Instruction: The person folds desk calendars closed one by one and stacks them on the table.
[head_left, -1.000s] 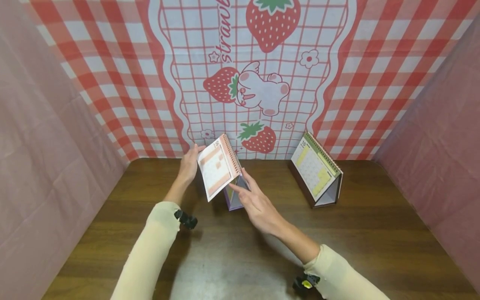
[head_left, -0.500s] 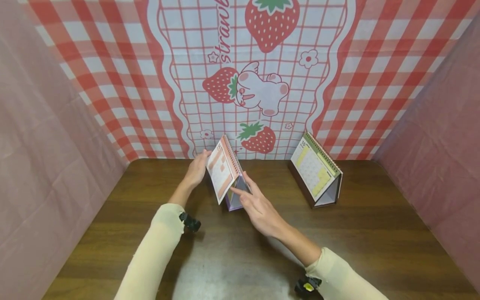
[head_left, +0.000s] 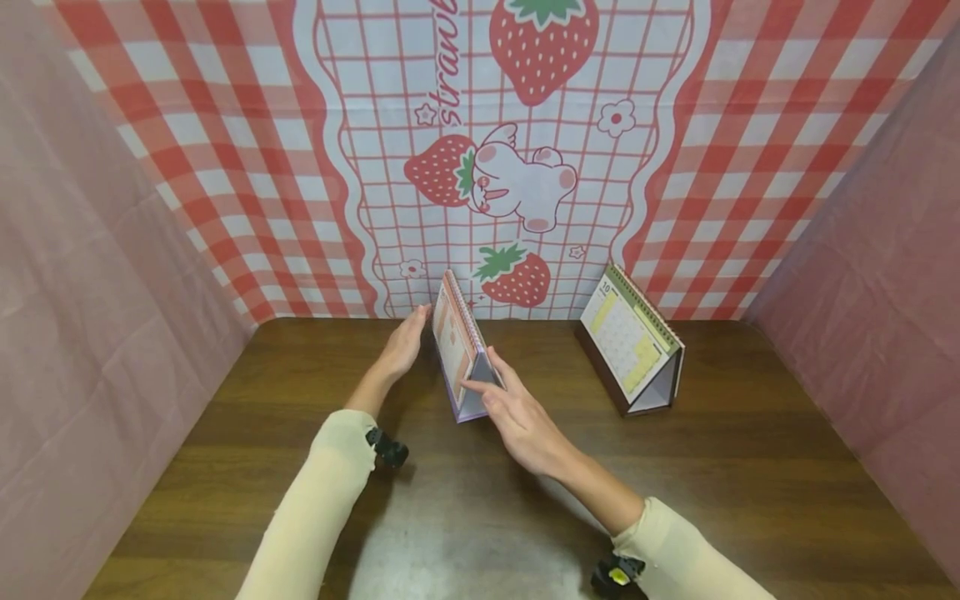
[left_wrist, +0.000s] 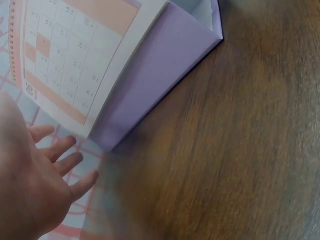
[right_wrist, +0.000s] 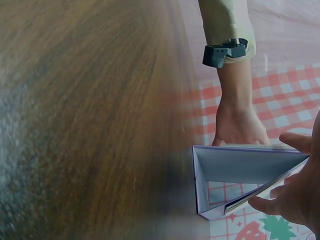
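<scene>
A desk calendar (head_left: 453, 343) with a spiral top, a pink-and-white page and a purple triangular stand is upright on the table, its near end facing me. My right hand (head_left: 525, 425) holds that near end, thumb along the page side and fingers along the back. In the right wrist view the hollow stand (right_wrist: 235, 167) lies between thumb and fingers. Beside the calendar's far left edge is my left hand (head_left: 401, 346), fingers extended. The left wrist view has this left hand (left_wrist: 35, 180) just off the page's edge, fingers spread, with nothing in it; the page reads 06.
A second desk calendar (head_left: 630, 346), with a green-and-yellow page marked 10 and a dark brown base, stands to the right. The wooden table (head_left: 750, 500) ends at a strawberry-patterned cloth (head_left: 525, 200) behind. Pink cloth (head_left: 105, 250) hangs at both sides.
The lifted page has swung down to the right against the calendar's purple stand. My left hand has followed it to the right and slightly down; my right hand has barely moved.
</scene>
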